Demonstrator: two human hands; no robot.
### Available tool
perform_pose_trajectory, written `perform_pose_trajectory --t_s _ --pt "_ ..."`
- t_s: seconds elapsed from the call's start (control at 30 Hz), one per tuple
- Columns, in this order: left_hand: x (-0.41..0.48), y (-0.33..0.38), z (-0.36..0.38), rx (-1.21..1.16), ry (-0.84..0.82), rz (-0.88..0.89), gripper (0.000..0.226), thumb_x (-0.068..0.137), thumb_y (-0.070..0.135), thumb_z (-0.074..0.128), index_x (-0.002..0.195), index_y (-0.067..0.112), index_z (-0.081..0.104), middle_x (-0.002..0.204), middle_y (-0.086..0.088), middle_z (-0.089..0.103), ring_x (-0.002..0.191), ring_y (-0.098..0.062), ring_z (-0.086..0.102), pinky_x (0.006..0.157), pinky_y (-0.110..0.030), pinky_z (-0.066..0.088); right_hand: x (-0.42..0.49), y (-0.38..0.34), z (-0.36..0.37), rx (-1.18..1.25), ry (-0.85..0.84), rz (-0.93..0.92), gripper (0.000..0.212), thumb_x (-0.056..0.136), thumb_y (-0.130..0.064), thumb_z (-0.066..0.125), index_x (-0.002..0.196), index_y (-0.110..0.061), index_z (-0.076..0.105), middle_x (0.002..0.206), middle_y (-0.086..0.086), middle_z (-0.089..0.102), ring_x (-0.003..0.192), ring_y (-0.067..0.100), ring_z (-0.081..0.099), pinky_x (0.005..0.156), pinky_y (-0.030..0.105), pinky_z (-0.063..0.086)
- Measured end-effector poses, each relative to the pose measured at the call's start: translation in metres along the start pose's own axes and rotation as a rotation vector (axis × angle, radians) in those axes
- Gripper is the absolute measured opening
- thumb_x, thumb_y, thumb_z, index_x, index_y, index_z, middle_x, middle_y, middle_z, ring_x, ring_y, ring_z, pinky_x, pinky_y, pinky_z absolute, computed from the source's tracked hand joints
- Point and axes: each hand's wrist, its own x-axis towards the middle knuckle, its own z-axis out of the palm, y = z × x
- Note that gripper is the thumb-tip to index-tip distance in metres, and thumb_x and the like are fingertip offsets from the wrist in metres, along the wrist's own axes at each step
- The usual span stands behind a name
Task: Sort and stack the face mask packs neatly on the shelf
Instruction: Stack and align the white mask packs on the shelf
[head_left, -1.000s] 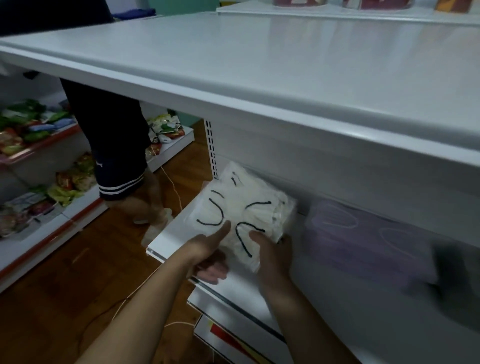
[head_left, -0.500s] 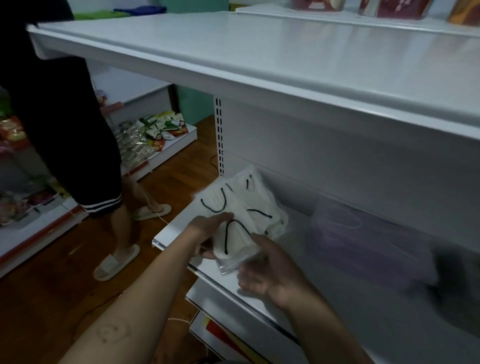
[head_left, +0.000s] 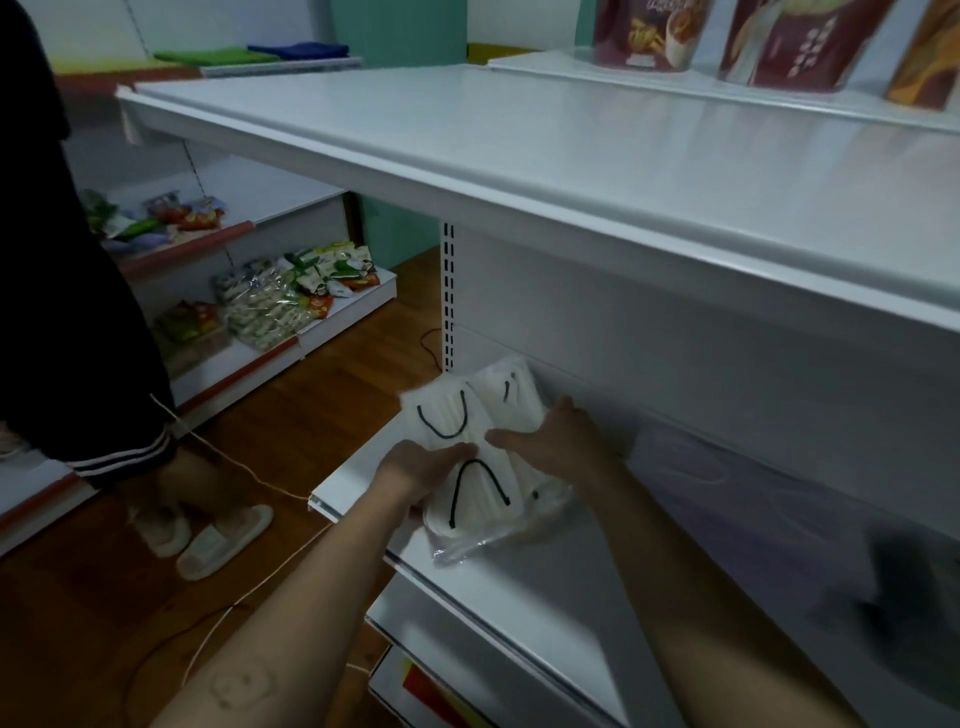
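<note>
Overhanging upper shelf above packs

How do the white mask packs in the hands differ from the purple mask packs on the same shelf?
The white mask packs have black ear loops; the purple mask packs have pale ones. The left hand and right hand hold the white mask packs, while the purple mask packs lie untouched further right. Both sit on the same shelf.
</note>
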Motion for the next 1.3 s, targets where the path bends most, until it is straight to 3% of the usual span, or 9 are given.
perform_pose_trajectory --t_s 0.13,0.3,0.47,0.6,0.8,0.93,1.03,1.17,1.3 --pt "-0.002 0.004 -0.001 -0.082 0.010 0.017 0.072 0.079 0.044 0.077 0.129 0.001 0.049 0.126 -0.019 0.059 0.109 -0.039 0.059 0.079 -0.044 0.054 0.019 0.006 0.007 0.281 -0.186 0.080 0.068 0.067 -0.050 0.082 0.115 -0.006 0.063 0.104 0.010 0.069 0.087 0.024 0.066 0.076 0.034 0.055" --pt "0.000 0.002 -0.003 -0.105 0.011 0.055 0.072 0.080 0.048 0.074 0.131 0.001 0.054 0.129 -0.021 0.062 0.117 -0.039 0.060 0.095 -0.044 0.051 0.014 -0.005 0.007 0.456 -0.301 0.136 0.046 0.074 -0.032 0.082 0.110 -0.007 0.067 0.107 0.016 0.070 0.096 0.032 0.068 0.087 0.045 0.055" --pt "0.002 0.002 -0.013 -0.289 -0.057 0.056 0.067 0.075 0.043 0.081 0.125 0.006 0.057 0.110 -0.014 0.071 0.089 -0.029 0.070 0.067 -0.033 0.061 0.008 0.002 0.025 0.627 -0.359 0.190 0.047 0.071 -0.034 0.082 0.107 -0.006 0.070 0.100 0.016 0.073 0.093 0.031 0.070 0.089 0.048 0.055" --pt "0.004 0.000 -0.023 -0.389 -0.161 0.064 0.104 0.050 0.047 0.095 0.136 0.014 0.049 0.119 -0.014 0.068 0.100 -0.036 0.069 0.084 -0.053 0.057 -0.003 0.007 0.039 0.735 -0.314 0.158 0.043 0.069 -0.038 0.081 0.098 -0.008 0.073 0.092 0.014 0.075 0.089 0.031 0.071 0.087 0.050 0.056" --pt "-0.011 0.007 -0.027 -0.502 -0.370 0.013 0.051 0.077 0.024 0.072 0.123 0.005 0.062 0.118 -0.023 0.068 0.109 -0.039 0.066 0.092 -0.052 0.053 -0.013 0.010 0.041 0.821 -0.265 0.076 0.044 0.079 -0.042 0.075 0.110 -0.013 0.069 0.100 0.009 0.073 0.090 0.025 0.070 0.082 0.038 0.058" --pt "-0.005 0.007 -0.025 -0.451 -0.419 -0.050 0.057 0.077 0.019 0.073 0.129 0.003 0.059 0.121 -0.022 0.066 0.113 -0.039 0.063 0.095 -0.052 0.052 -0.013 0.017 0.036 0.948 -0.291 0.123 0.039 0.079 -0.035 0.077 0.108 -0.009 0.071 0.099 0.014 0.074 0.088 0.028 0.071 0.072 0.035 0.058" --pt "-0.004 0.010 -0.025 -0.386 -0.448 -0.096 0.055 0.076 0.021 0.075 0.125 0.000 0.061 0.121 -0.023 0.066 0.110 -0.039 0.064 0.099 -0.052 0.049 -0.011 0.025 0.036 1.062 -0.318 0.185 0.042 0.075 -0.028 0.081 0.110 -0.007 0.072 0.102 0.017 0.073 0.094 0.032 0.070 0.082 0.043 0.057" --pt "-0.005 0.011 -0.019 -0.351 -0.486 -0.160 0.055 0.075 0.025 0.075 0.121 -0.003 0.064 0.113 -0.024 0.069 0.092 -0.037 0.069 0.088 -0.047 0.055 -0.014 0.028 0.035 1.037 -0.406 0.217 0.045 0.072 -0.037 0.081 0.109 -0.011 0.072 0.101 0.015 0.074 0.097 0.032 0.069 0.085 0.044 0.057" --pt "-0.007 0.010 -0.014 -0.371 -0.546 -0.106 0.053 0.080 0.021 0.070 0.127 -0.002 0.059 0.123 -0.024 0.063 0.104 -0.039 0.064 0.095 -0.051 0.051 -0.016 0.028 0.038 1.062 -0.456 0.179 0.063 0.059 -0.044 0.087 0.110 -0.012 0.072 0.104 0.014 0.073 0.099 0.031 0.070 0.089 0.046 0.055"
